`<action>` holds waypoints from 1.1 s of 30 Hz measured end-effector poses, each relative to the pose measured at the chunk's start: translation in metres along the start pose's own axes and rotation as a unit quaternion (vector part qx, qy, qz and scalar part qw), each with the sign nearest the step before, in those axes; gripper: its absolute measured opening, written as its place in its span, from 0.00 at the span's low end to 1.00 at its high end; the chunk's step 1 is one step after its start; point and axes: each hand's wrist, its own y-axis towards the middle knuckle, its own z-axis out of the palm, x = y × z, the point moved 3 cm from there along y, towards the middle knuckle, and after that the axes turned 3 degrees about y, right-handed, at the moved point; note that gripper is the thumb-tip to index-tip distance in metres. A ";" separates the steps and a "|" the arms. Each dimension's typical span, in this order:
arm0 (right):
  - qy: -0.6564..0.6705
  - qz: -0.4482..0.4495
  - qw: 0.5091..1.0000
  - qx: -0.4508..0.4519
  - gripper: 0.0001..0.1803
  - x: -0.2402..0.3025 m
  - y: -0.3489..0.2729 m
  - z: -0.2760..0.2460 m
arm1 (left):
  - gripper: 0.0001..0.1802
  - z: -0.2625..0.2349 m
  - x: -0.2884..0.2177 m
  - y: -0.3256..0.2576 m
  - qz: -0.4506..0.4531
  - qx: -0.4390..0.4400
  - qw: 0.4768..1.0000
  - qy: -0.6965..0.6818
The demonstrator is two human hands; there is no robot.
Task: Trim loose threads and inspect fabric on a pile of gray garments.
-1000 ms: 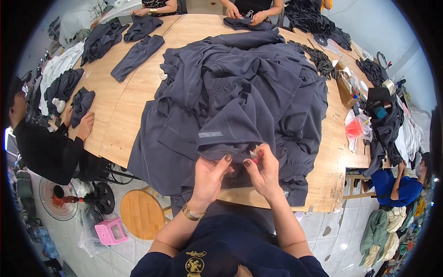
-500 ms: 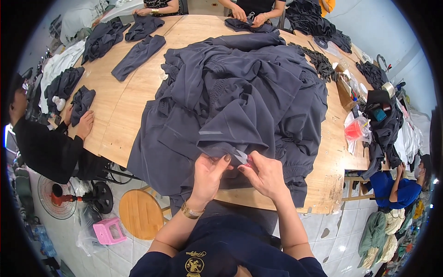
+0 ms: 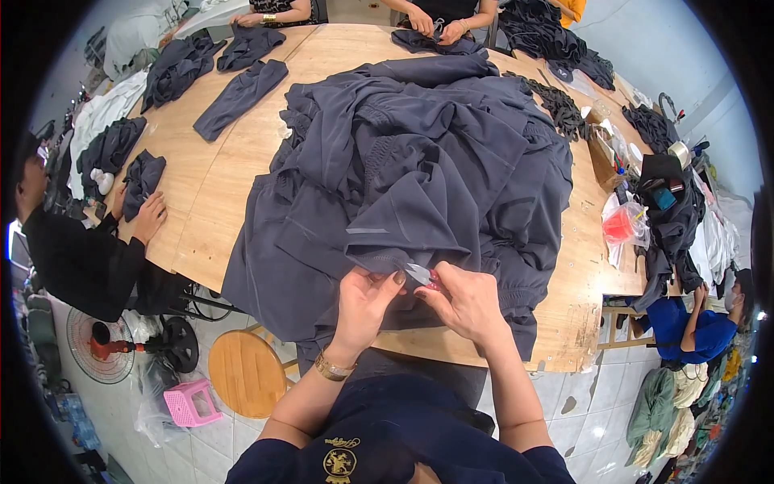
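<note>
A large heap of dark grey garments (image 3: 419, 153) with gathered elastic waistbands lies in front of me. My left hand (image 3: 364, 302) pinches the near edge of one garment (image 3: 385, 256) between thumb and fingers. Beside it, my right hand (image 3: 466, 300) is closed around small thread snips (image 3: 418, 274); their metal blades point up and left against the cloth, and a bit of pinkish-red handle shows between the fingers. Whether the blades have a thread between them is too small to tell. A light grey strip (image 3: 379, 231) shows on the garment just above the snips.
The wooden table (image 3: 218, 181) curves around the heap. Co-workers handle dark garments at its left and far edges; another person (image 3: 693, 327) sits at right. A red cup in a plastic bag (image 3: 621, 226) stands on the right side. A round stool (image 3: 246, 373) and fan (image 3: 101, 343) stand below left.
The snips in my right hand have shifted slightly left, and more of the blades shows. My left hand keeps its pinch on the garment edge; the heap stays put.
</note>
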 end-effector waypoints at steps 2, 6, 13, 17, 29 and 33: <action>-0.001 -0.001 1.000 -0.001 0.20 0.000 0.000 0.000 | 0.12 0.001 -0.001 0.000 0.001 -0.002 1.000 0.005; -0.009 -0.002 1.000 0.002 0.19 0.001 0.001 -0.001 | 0.11 0.001 -0.004 0.000 0.014 0.000 1.000 0.028; 0.001 0.004 1.000 0.004 0.20 0.002 0.000 -0.001 | 0.11 0.002 -0.006 -0.002 0.034 -0.014 0.998 0.055; 0.033 0.029 0.999 0.017 0.20 0.001 -0.002 -0.003 | 0.10 0.004 -0.009 -0.002 0.046 -0.023 0.997 0.057; 0.222 0.090 0.970 0.038 0.20 -0.005 -0.009 0.006 | 0.08 0.005 -0.008 0.000 -0.001 -0.044 0.998 -0.045; 0.171 0.071 0.982 0.026 0.21 -0.005 -0.006 0.007 | 0.07 0.004 -0.006 0.000 -0.007 -0.039 0.997 -0.070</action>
